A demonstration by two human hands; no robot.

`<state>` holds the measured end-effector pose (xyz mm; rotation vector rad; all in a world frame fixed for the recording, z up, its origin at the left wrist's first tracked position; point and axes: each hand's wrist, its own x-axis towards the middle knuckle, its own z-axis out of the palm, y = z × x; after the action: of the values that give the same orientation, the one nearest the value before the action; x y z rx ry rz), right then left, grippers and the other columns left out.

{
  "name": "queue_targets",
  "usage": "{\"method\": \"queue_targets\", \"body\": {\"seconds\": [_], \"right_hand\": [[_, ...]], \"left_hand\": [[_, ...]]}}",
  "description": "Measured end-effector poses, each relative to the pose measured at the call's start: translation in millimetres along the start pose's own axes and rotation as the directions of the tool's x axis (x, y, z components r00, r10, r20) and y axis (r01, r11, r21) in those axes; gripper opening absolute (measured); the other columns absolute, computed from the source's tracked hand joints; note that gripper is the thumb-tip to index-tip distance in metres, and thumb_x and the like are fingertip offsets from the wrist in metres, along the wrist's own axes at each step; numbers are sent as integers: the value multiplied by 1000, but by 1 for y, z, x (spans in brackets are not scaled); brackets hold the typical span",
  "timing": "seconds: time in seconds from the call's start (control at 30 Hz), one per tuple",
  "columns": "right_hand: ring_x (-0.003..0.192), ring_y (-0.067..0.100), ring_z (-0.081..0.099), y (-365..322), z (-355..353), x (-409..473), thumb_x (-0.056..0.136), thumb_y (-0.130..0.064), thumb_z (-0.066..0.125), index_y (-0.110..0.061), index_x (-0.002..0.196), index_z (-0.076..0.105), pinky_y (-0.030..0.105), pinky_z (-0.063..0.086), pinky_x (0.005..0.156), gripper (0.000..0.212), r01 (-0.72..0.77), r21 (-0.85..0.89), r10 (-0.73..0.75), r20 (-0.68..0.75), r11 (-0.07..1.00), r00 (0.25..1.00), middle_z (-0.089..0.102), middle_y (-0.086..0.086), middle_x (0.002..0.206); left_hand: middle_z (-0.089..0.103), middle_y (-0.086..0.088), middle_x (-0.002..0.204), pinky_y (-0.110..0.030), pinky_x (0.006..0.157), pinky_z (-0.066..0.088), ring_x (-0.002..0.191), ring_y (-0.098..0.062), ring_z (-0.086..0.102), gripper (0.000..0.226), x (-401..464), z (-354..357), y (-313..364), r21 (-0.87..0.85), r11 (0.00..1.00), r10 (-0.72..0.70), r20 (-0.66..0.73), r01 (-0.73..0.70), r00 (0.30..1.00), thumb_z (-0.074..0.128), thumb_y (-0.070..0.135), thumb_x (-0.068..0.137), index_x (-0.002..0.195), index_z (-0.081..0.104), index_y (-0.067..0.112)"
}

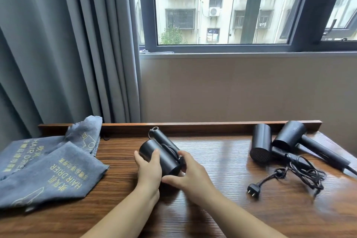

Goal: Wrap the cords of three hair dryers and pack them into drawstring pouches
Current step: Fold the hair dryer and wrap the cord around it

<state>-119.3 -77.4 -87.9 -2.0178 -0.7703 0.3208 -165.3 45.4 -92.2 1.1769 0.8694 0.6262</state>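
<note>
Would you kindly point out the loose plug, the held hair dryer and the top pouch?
loose plug [253, 189], head view, on its black body.
held hair dryer [164, 157], head view, on its barrel.
top pouch [58, 176], head view, on its printed face.

Both bare forearms reach forward side by side. The left hand [149, 170] curls its fingers [155, 157] inward; the right hand [190, 175] curls beside it, thumb spread toward the left.

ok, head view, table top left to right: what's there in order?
grey pouches → left hand → held hair dryer → right hand → plug → the other two hair dryers.
</note>
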Motion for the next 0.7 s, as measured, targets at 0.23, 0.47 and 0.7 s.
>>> {"method": "queue_targets", "body": {"seconds": [0.23,0.47,0.7], "right_hand": [[134,8,35,9,9,18,73,-46,79,-24,149,32,9,23,107,92,164,-216,-169,-5,962,986,29,-10,147],[135,0,35,17,3,39,76,-29,74,-36,154,18,5,21,107,97,187,-83,-179,91,979,980,36,-18,147],[146,-3,18,21,8,53,76,-25,71,-23,159,3,4,16,111,107,81,7,-81,140,997,987,19,-16,157]], "left_hand": [[52,-8,130,-41,97,46,114,-26,53,66,15,-19,-2,252,967,36,15,-39,999,68,40,88,140,30,26],[16,-7,158,-43,117,21,146,-27,18,67,18,-41,1,729,513,499,176,-453,849,67,38,88,145,33,25],[45,3,151,-47,122,16,145,-16,30,58,31,-42,-3,637,-179,437,734,-749,520,42,40,88,145,45,29]]}}
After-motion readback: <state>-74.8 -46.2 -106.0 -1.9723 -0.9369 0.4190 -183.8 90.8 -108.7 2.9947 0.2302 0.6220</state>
